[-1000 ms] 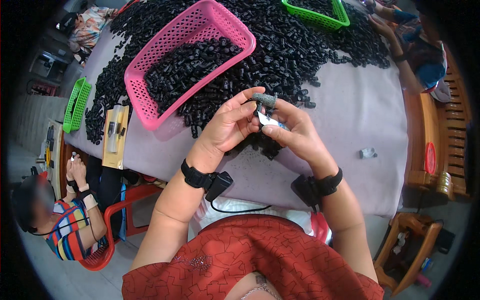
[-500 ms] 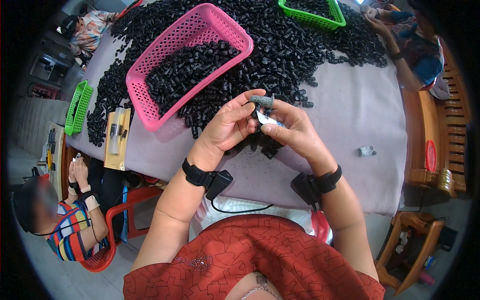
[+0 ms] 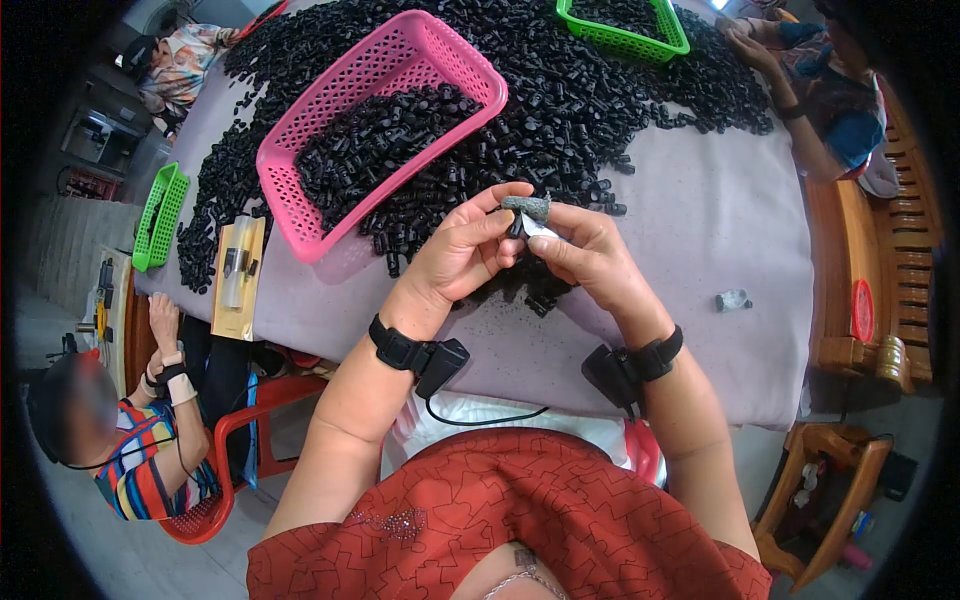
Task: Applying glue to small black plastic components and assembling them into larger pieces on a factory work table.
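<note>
Above the near part of the table, my left hand (image 3: 455, 250) and my right hand (image 3: 590, 255) meet, fingers closed. Between my left thumb and fingers is a small black plastic piece (image 3: 516, 228), partly hidden. My right hand pinches a small pale blade (image 3: 537, 229) whose pointed end reaches the black piece; its handle is covered by my fingers. A grey speckled sleeve-like piece (image 3: 527, 207) lies across at the tip of my right index finger; I cannot tell whether it is worn. Just beyond my hands spreads a heap of black plastic pieces (image 3: 560, 150).
A pink basket (image 3: 290, 215) of black pieces stands at left beyond my hands. Green baskets (image 3: 640, 45) (image 3: 160, 215) sit farther off. A yellow board (image 3: 235, 315) lies left, a grey-white tube (image 3: 733, 300) right. Other people sit around the table.
The blade has turned slightly between my hands, and the grey sleeve-like piece has shifted a little lower. At the left, another person's hands have risen.
</note>
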`<state>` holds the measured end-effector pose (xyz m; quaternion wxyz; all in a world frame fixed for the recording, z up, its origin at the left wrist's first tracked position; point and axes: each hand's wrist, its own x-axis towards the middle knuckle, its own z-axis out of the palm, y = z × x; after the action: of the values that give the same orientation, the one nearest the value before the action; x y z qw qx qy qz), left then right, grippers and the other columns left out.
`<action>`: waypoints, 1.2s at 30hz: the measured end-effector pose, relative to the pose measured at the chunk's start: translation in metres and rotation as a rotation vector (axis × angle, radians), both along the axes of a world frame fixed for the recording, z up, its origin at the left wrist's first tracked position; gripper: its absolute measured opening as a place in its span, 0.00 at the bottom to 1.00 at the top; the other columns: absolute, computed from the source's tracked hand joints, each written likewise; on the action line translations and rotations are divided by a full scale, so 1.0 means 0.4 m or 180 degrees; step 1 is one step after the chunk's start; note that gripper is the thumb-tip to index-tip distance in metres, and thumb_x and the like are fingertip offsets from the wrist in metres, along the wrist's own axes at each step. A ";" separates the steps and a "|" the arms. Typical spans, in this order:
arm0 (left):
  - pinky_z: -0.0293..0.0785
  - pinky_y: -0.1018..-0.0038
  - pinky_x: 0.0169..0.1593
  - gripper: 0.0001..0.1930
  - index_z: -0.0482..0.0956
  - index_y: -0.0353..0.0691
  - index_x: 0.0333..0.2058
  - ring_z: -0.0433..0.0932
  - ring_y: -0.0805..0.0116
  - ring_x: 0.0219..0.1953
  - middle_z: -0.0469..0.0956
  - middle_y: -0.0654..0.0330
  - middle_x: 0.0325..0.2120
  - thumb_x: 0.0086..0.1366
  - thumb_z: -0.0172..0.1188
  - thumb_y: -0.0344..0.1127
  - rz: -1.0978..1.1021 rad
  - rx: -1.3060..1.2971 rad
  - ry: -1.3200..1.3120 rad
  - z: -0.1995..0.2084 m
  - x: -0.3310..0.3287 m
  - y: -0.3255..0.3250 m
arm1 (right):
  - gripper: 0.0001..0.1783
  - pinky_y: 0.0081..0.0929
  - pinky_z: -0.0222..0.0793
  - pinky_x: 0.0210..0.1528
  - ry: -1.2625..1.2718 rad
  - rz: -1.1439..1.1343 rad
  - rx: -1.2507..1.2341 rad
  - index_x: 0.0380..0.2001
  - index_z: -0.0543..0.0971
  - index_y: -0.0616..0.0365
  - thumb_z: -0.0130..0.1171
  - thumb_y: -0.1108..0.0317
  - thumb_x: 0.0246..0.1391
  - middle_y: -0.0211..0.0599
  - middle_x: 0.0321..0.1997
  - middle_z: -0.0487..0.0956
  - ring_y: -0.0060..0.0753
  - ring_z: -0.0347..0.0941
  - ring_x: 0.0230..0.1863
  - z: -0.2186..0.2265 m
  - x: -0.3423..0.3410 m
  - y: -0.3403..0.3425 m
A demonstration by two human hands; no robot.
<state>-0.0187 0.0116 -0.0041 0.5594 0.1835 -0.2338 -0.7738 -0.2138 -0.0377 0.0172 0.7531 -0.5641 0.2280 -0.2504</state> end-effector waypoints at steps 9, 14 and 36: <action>0.79 0.81 0.33 0.21 0.67 0.36 0.57 0.77 0.78 0.28 0.78 0.61 0.35 0.66 0.57 0.30 0.0101 0.0076 -0.0035 -0.009 0.008 -0.006 | 0.27 0.09 0.55 0.27 -0.0140 -0.0018 -0.0136 0.59 0.69 0.63 0.61 0.68 0.57 0.22 0.34 0.78 0.06 0.62 0.27 0.030 0.010 0.025; 0.78 0.84 0.35 0.25 0.64 0.33 0.59 0.76 0.79 0.30 0.77 0.61 0.37 0.65 0.58 0.29 -0.0021 0.0023 -0.0020 0.001 0.000 -0.003 | 0.26 0.08 0.54 0.24 -0.0087 -0.0052 -0.0105 0.58 0.70 0.63 0.61 0.68 0.57 0.22 0.34 0.78 0.06 0.61 0.25 0.009 0.000 0.006; 0.78 0.84 0.33 0.11 0.77 0.35 0.44 0.78 0.76 0.29 0.79 0.59 0.34 0.64 0.61 0.31 0.0606 -0.0063 -0.0254 -0.003 0.027 -0.006 | 0.12 0.13 0.51 0.20 -0.0047 -0.0679 -0.0188 0.41 0.77 0.62 0.60 0.66 0.58 0.19 0.21 0.69 0.09 0.58 0.19 0.007 0.009 0.008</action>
<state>-0.0079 0.0092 -0.0052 0.6224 0.2301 -0.2451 -0.7068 -0.2102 -0.0344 0.0199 0.7069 -0.5567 0.2738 -0.3398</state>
